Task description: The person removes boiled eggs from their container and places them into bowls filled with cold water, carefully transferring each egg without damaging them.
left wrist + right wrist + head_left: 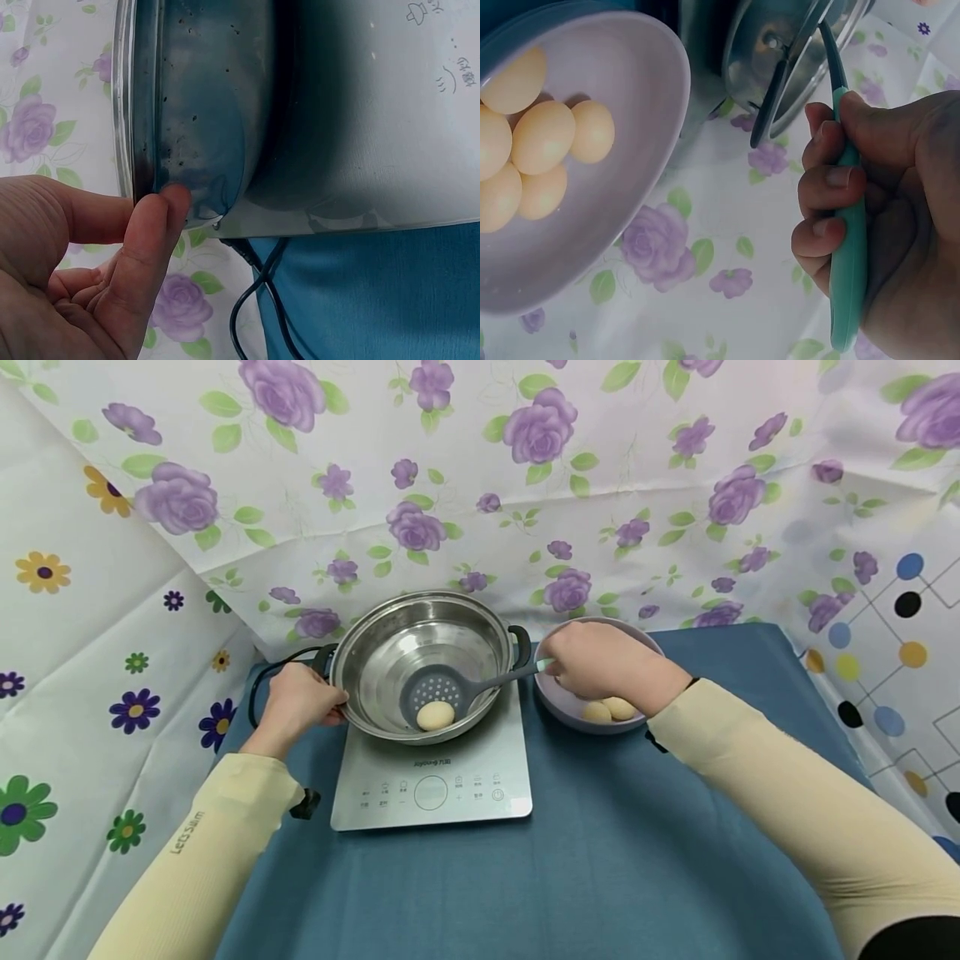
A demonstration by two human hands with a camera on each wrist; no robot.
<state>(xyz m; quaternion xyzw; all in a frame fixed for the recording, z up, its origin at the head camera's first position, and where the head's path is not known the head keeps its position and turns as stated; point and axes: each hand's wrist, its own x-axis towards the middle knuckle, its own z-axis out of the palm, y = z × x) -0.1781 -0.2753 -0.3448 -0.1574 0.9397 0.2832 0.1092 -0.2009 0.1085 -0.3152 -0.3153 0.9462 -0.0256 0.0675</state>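
Note:
My left hand (298, 700) pinches the rim of a steel pot (378, 660) beside its left black handle; the left wrist view shows thumb and fingers on the rim. My right hand (603, 660) grips the teal handle (849, 255) of a grey slotted skimmer (438, 681), fingers curled round it. The skimmer's perforated head is inside the pot, with one light-brown egg (435, 716) at its near edge. Under my right hand stands a lilac bowl (555, 697). Several eggs (544, 139) lie in it, partly hidden by the hand in the head view.
The pot sits on a silver induction cooker (431, 818) with a touch panel. A black cord (266, 281) runs behind its left side. Blue cloth (600, 860) covers the table, and flowered sheets (450, 468) hang behind and at the sides.

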